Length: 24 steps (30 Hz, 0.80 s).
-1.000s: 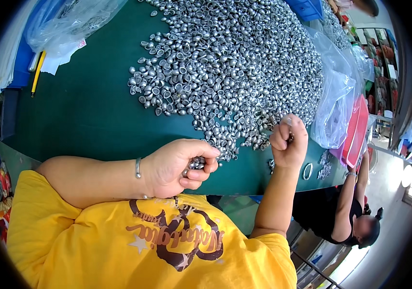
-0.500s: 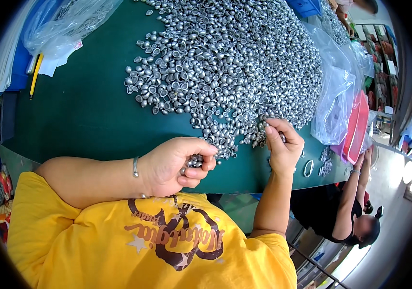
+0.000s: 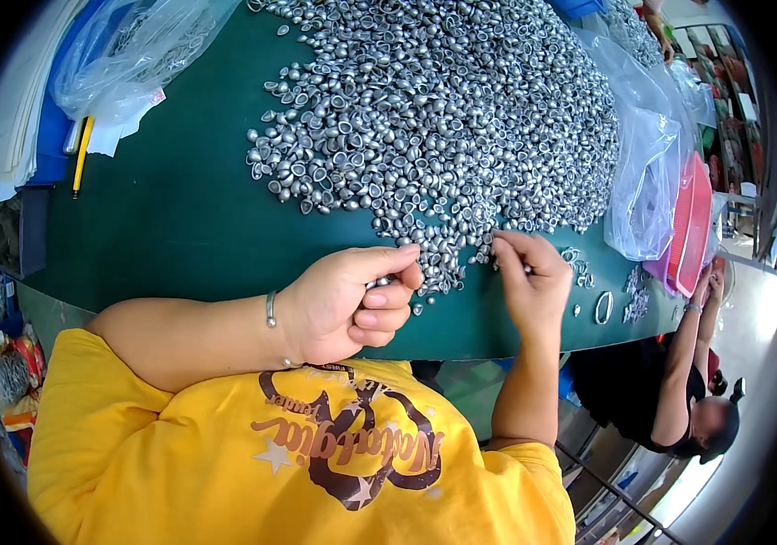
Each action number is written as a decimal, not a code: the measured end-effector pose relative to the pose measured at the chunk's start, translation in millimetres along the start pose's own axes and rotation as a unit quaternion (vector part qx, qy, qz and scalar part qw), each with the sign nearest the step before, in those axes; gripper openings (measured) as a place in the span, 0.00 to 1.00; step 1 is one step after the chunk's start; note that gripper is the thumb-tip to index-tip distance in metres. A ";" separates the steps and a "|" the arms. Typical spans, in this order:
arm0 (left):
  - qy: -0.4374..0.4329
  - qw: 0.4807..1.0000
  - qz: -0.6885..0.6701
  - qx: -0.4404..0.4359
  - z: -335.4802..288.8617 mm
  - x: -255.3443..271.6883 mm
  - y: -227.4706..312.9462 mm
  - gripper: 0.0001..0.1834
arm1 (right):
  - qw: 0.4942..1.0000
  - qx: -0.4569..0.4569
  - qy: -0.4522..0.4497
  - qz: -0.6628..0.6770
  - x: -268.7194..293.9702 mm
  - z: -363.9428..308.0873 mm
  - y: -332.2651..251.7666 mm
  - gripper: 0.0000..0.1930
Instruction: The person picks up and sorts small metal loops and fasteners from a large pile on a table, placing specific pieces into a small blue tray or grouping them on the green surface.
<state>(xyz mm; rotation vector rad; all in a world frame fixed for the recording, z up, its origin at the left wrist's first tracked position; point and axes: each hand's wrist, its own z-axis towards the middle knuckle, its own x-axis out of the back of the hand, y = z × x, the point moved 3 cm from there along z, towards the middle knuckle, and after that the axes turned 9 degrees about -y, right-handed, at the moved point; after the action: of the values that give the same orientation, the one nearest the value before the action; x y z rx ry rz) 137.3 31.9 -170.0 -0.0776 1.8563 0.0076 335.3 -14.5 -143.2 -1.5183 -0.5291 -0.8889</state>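
Observation:
A wide heap of small, hollow, silver-grey metal caps (image 3: 461, 118) spreads over the green table (image 3: 170, 227). At its near edge, my left hand (image 3: 347, 304) is curled closed, thumb against the index finger, with a bit of grey metal showing between the fingers. My right hand (image 3: 531, 282) reaches the same edge a little to the right. Its thumb and index finger pinch together among the caps, and grey metal shows inside the curled fingers. Loose caps lie between the two hands.
Right of the heap lie a clear plastic bag (image 3: 643, 182) and a red tray (image 3: 691, 218). A metal oval ring (image 3: 603, 308) and small metal parts sit by my right hand. At the far left are a plastic bag (image 3: 125, 64) and a yellow pencil (image 3: 83, 159). A co-worker (image 3: 670, 400) is at the right.
My left hand has closed further, so fewer caps show in it. My right hand has turned palm-down, its fingertips staying at the heap's edge. The whole view has shifted slightly.

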 end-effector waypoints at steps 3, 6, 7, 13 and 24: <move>-0.003 1.000 -0.005 0.004 0.4 0.3 -0.1 0.18 | 0.997 0.039 0.004 -0.074 -5.6 1.3 -7.8 0.04; 0.000 1.000 -0.004 0.000 0.2 0.8 0.4 0.17 | 0.991 0.042 -0.009 -0.124 -3.9 2.6 -12.0 0.04; -0.001 1.000 -0.005 -0.002 -0.3 1.0 0.5 0.17 | 0.991 0.049 -0.019 -0.124 -3.9 4.0 -11.3 0.04; -0.005 1.000 -0.004 -0.006 -0.4 0.9 1.3 0.17 | 0.934 -0.191 -0.048 0.299 -4.7 0.8 9.4 0.03; -0.013 1.000 -0.014 -0.003 -0.5 1.9 0.4 0.18 | 0.542 -0.183 -0.170 0.802 -10.5 -6.1 7.0 0.06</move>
<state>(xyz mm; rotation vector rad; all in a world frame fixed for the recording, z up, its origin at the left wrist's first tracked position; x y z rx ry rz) 136.2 32.1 -171.7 -0.1069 1.8286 -0.0039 333.0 -19.7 -156.0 -1.7491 0.9031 0.8504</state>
